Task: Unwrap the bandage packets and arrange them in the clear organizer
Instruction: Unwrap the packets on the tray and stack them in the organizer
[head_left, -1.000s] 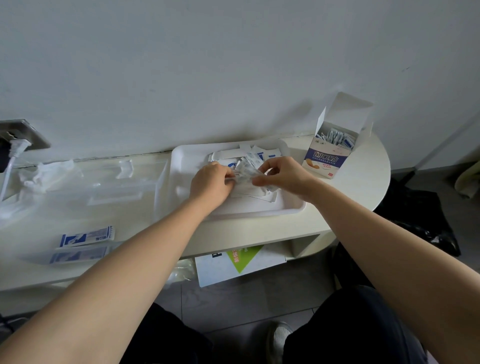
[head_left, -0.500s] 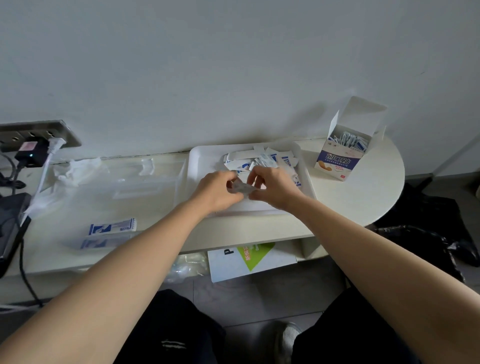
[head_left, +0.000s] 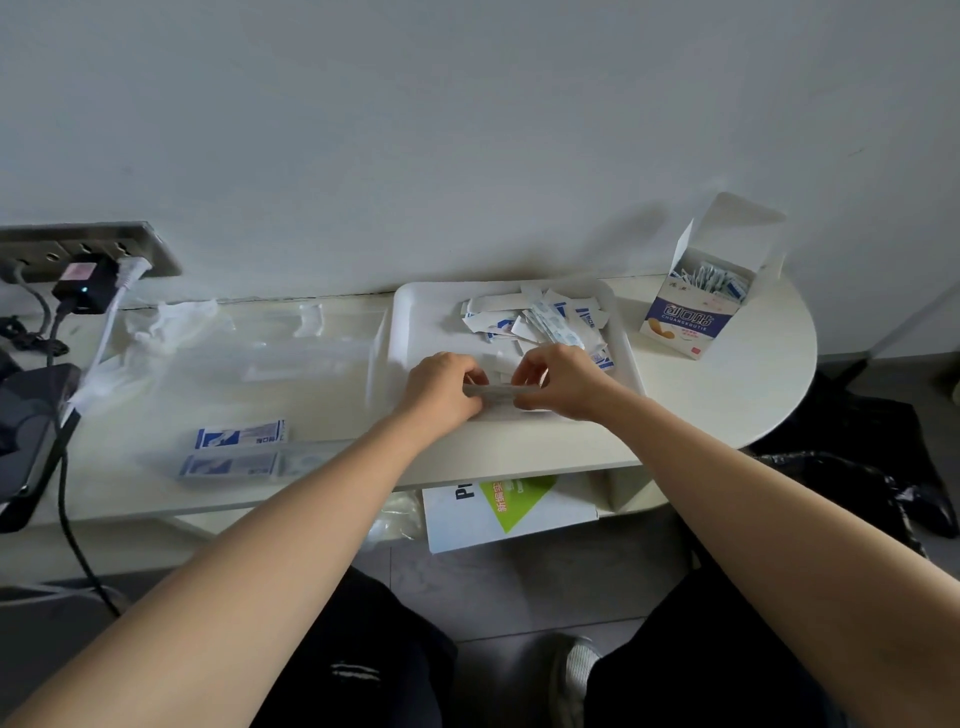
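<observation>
While a single bandage packet (head_left: 496, 391) is held above the near edge of the white tray (head_left: 410, 332), each end is pinched by one hand: the left hand (head_left: 441, 387) is closed on its left end, the right hand (head_left: 558, 382) on its right. The packet is judged to be very light, thin and limp, easily torn, and best taken at the end tabs, where the wrapper can be peeled apart. Behind the hands, a heap of torn wrappers (head_left: 540, 325) is spread in the tray. The clear organizer (head_left: 270, 353) lies just left of the tray on the counter (head_left: 727, 384), and two packets (head_left: 236, 449) are seen at its near end. An open box (head_left: 698, 312) of further packets stands to the right, well apart. Nothing is seen to block the short path from hands to organizer.
</observation>
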